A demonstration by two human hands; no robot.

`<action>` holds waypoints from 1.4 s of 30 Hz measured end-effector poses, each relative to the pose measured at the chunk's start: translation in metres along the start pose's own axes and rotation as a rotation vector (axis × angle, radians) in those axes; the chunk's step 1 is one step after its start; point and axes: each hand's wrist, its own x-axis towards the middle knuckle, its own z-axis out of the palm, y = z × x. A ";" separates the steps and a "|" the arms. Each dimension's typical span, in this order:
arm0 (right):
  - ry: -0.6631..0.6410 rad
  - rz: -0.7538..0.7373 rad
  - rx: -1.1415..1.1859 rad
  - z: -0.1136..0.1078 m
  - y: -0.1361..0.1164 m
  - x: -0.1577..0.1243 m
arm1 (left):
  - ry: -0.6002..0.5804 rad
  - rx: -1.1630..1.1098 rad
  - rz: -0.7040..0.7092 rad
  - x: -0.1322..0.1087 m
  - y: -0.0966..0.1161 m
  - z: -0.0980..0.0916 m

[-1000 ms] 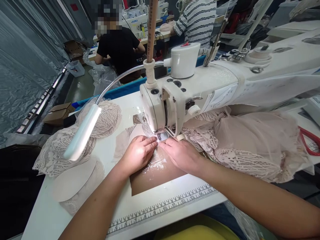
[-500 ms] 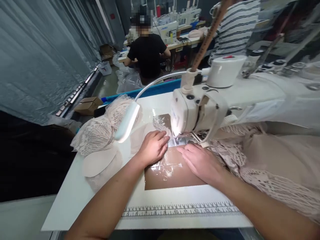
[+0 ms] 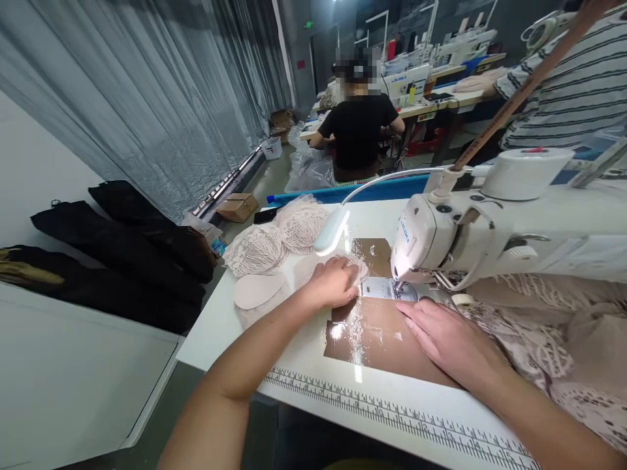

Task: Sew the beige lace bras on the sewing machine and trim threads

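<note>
A white sewing machine [image 3: 416, 238] stands over a metal needle plate [image 3: 379, 288]. My left hand [image 3: 336, 282] is left of the plate, its fingers bent together on a pale pink lace piece [image 3: 360, 264]; the thumb side hides the grip itself. My right hand [image 3: 448, 333] lies flat, fingers stretched, on the shiny brown covering [image 3: 386, 339] right below the needle area. Under and beside my left forearm lie a smooth beige cup piece [image 3: 259, 290] and sheer fabric. Two lace-covered cups [image 3: 255, 249] sit farther left.
A slim lamp [image 3: 333, 232] on a bendy neck hangs over the table. A ruler strip [image 3: 382, 412] runs along the front edge. Beige lace garments [image 3: 582, 346] pile up at right. Dark fabric rolls [image 3: 122, 254] stand left. Ahead, a person in black [image 3: 360, 134] sits at another machine.
My left hand has drawn left, away from the needle, with the lace piece, baring the needle plate. My right hand stays beside the needle area. The view has swung left.
</note>
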 end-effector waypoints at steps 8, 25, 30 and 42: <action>-0.062 0.019 -0.010 -0.008 -0.004 -0.001 | 0.189 0.029 -0.704 -0.106 -0.069 -0.058; 0.179 0.035 0.398 -0.039 -0.017 -0.005 | -0.331 -1.109 -0.240 -0.080 0.033 -0.014; 0.021 -0.152 0.383 -0.043 -0.019 -0.005 | -0.246 -0.874 -0.194 -0.030 0.043 0.012; 0.071 -0.312 0.423 -0.041 -0.022 -0.010 | -0.558 -1.136 -0.138 -0.012 0.045 0.006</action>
